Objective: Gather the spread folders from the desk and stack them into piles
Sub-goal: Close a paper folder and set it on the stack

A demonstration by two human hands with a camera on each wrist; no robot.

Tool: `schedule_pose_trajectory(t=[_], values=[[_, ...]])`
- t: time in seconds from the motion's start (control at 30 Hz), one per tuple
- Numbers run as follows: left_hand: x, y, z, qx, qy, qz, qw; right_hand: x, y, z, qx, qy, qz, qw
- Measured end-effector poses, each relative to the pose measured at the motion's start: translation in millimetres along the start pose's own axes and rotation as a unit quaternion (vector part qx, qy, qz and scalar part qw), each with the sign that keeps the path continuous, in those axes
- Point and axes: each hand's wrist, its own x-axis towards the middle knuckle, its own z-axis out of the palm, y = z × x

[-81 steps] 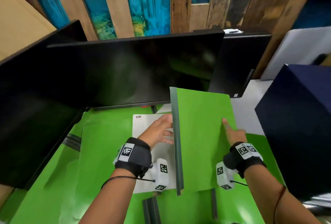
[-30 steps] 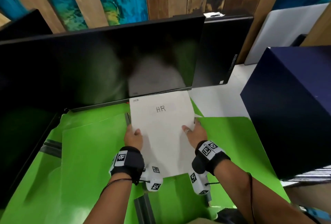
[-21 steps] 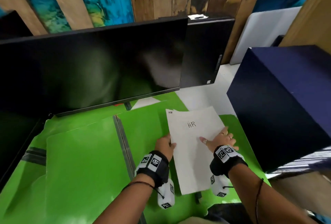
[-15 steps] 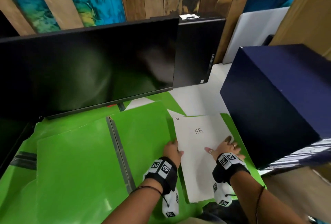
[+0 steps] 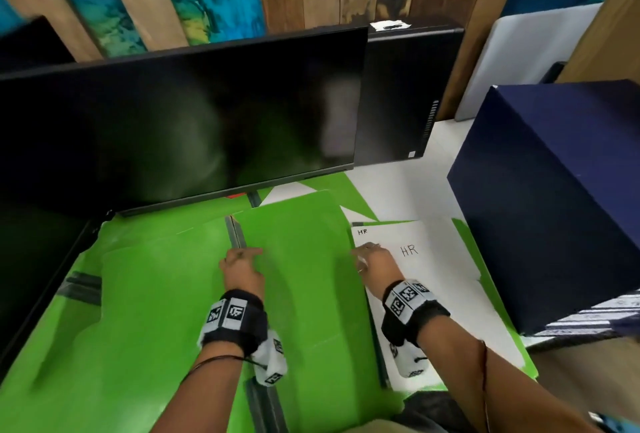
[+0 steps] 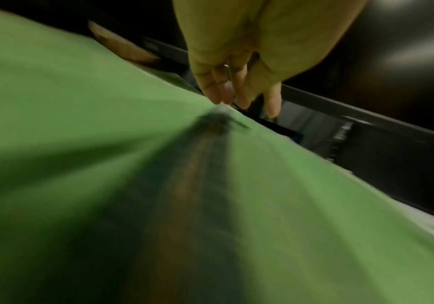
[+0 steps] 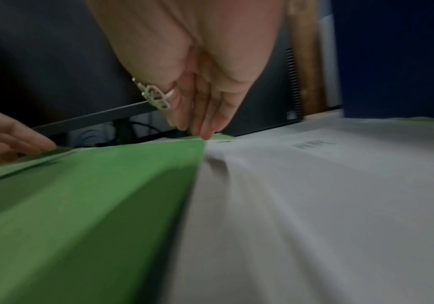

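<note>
Judging by the layout, stacking is only partly done: the white HR folder (image 5: 429, 280) lies at lower right; green folders (image 5: 298, 280) cover the tabletop (image 5: 398, 187) at centre; left hand (image 5: 240, 268) and right hand (image 5: 374, 259), fingers relaxed and grasping nothing, touch the middle one's edges.

Green folder (image 5: 304, 294) lying flat mid-desk, white HR-marked folder (image 5: 443, 294) flat just right

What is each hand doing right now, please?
Left hand: open, fingertips at the left edge of the green folder.
Right hand: open, fingertips at its right edge, beside the HR sheet.
</note>
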Motion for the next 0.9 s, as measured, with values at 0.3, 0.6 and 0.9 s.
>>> schedule_pose_trajectory(t=[0.3, 0.6, 0.9], values=[[-17, -103, -43, 0.120, 0.008, -0.219, 0.968, 16, -62, 65, -0.132, -0.134, 0.032, 0.982], [-28, -151, -77, 0.057, -0.024, -0.391, 0.918, 40, -68, 55, -0.105, -0.089, 0.098, 0.986], [-44, -150, -85, 0.062, 0.046, -0.388, 0.918, 70, -66, 43, -0.149, -0.157, 0.221, 0.951]])
